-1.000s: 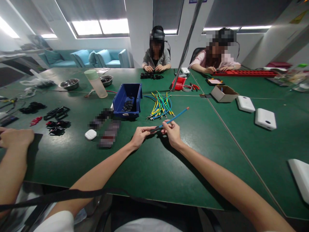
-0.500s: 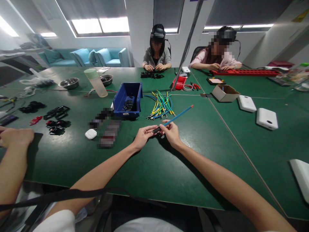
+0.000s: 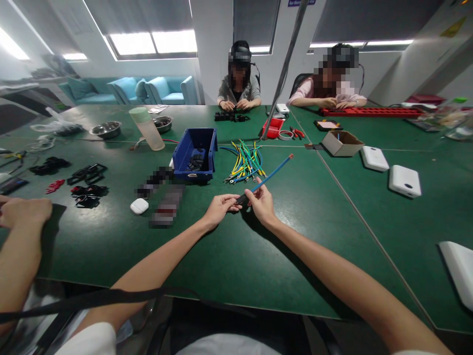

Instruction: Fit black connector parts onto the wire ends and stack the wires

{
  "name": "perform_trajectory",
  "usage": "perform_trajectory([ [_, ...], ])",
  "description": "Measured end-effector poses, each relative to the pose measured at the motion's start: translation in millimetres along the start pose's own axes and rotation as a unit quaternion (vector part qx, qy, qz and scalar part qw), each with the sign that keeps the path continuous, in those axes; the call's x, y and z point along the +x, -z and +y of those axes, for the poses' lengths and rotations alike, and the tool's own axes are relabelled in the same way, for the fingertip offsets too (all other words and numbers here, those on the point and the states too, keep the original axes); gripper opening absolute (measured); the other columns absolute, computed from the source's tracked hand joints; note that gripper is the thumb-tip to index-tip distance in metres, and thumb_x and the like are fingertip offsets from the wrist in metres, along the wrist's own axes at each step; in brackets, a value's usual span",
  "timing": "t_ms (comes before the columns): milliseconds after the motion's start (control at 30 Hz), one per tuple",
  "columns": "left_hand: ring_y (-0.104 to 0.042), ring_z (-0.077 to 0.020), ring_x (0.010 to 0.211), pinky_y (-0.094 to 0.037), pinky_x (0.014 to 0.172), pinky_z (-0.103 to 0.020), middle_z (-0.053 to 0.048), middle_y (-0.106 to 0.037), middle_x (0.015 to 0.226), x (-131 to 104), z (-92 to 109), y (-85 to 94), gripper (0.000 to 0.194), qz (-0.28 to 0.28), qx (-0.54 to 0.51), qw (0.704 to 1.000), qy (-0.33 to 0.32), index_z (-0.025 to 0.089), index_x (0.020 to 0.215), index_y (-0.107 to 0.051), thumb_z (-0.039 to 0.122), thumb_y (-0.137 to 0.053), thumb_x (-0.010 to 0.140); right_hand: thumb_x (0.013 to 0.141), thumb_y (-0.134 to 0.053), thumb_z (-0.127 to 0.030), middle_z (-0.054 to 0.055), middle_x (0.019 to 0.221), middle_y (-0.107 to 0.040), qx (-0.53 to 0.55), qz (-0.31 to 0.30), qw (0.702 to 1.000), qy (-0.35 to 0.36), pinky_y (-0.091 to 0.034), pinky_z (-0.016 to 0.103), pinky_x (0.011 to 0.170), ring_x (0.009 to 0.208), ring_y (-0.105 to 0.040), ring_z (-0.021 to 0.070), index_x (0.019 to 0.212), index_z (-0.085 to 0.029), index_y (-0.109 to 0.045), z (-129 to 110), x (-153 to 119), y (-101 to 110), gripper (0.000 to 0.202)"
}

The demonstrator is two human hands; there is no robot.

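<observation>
A blue cable [image 3: 275, 170] slants up to the right from a black sleeve-like piece [image 3: 241, 198]; its far end shows a copper-coloured tip. The fingers of my left hand [image 3: 219, 209] pinch the black piece at its lower left end. My right hand [image 3: 263, 201] has its thumb and fingers closed round the cable where it meets the black piece. Just beyond my hands lies a bundle of yellow, green and blue cables [image 3: 244, 161] with ring ends. Left of the bundle stands a blue bin [image 3: 194, 172] with black parts inside.
Around the green table [image 3: 295, 266] are a leaning bottle [image 3: 147, 130], a white case [image 3: 139, 206], black parts [image 3: 86, 173], a red tray [image 3: 274, 128], a cardboard box [image 3: 342, 144] and white devices [image 3: 404, 181]. Another person's hand [image 3: 27, 212] rests at left; two people sit opposite.
The blue cable is a little steeper, and its tip has shifted slightly up. The fingers of my right hand have moved slightly on it. The whole view has shifted a little.
</observation>
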State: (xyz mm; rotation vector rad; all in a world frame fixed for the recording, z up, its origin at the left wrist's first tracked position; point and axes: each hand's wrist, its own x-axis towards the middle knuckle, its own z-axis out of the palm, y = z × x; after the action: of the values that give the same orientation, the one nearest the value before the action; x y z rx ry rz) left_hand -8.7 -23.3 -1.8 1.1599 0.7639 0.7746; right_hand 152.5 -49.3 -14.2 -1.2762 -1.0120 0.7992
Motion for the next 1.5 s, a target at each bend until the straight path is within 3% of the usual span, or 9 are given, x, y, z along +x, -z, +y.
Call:
perform_trajectory([
  [133,-0.067,-0.0154,0.073,-0.051,0.07,-0.026,-0.012,-0.072,0.086,-3.1,1.6,-2.3,0.039,-0.014,0.03,0.999,-0.005,0.006,0.106,-0.066,0.031,-0.071,0.076,0.076,-0.066,-0.043,-0.005,0.068,-0.047,0.003,-0.003,1.0,0.016,-0.045,0.022,0.046,0.053,-0.048,0.0109,0.143,-0.016,-0.033,-0.6,-1.4,0.0,0.08],
  [733,-0.065,-0.014,0.07,-0.051,0.068,-0.025,-0.011,-0.071,0.086,-3.0,-1.7,2.7,0.025,-0.054,0.062,0.996,-0.041,0.009,0.099,-0.07,0.021,-0.063,0.078,0.075,-0.066,-0.043,-0.009,0.064,-0.048,-0.008,-0.006,0.999,0.049,-0.044,0.021,0.046,0.047,-0.049,0.0096,0.134,-0.018,-0.038,-2.8,-8.2,-3.5,0.07],
  [933,-0.065,-0.013,0.068,-0.05,0.061,-0.022,-0.014,-0.071,0.092,-8.3,-1.1,1.2,0.032,-0.082,-0.01,0.997,-0.001,0.008,0.104,-0.067,0.02,-0.07,0.074,0.076,-0.065,-0.044,-0.007,0.066,-0.051,-0.005,0.018,0.998,0.059,-0.045,0.022,0.05,0.05,-0.053,0.0109,0.134,-0.016,-0.039,-2.1,-16.8,-3.7,0.07],
  [1200,-0.065,-0.0108,0.065,-0.054,0.071,-0.024,-0.011,-0.071,0.084,-17.7,-13.6,-17.7,0.019,-0.016,-0.105,0.994,0.013,0.007,0.095,-0.069,0.013,-0.069,0.076,0.078,-0.061,-0.046,-0.003,0.073,-0.057,-0.019,0.041,0.998,0.051,-0.046,0.024,0.053,0.054,-0.054,0.0117,0.137,-0.013,-0.04,1.9,-22.0,-3.9,0.071],
  [1500,-0.063,-0.0107,0.062,-0.053,0.068,-0.026,-0.011,-0.072,0.084,-14.1,-21.3,-18.4,0.021,-0.004,-0.061,0.998,-0.031,0.007,0.097,-0.068,0.013,-0.067,0.076,0.074,-0.064,-0.045,-0.003,0.08,-0.052,-0.004,0.048,0.998,0.047,-0.048,0.024,0.053,0.056,-0.052,0.0102,0.137,-0.015,-0.038,-4.0,-27.1,-6.8,0.074],
])
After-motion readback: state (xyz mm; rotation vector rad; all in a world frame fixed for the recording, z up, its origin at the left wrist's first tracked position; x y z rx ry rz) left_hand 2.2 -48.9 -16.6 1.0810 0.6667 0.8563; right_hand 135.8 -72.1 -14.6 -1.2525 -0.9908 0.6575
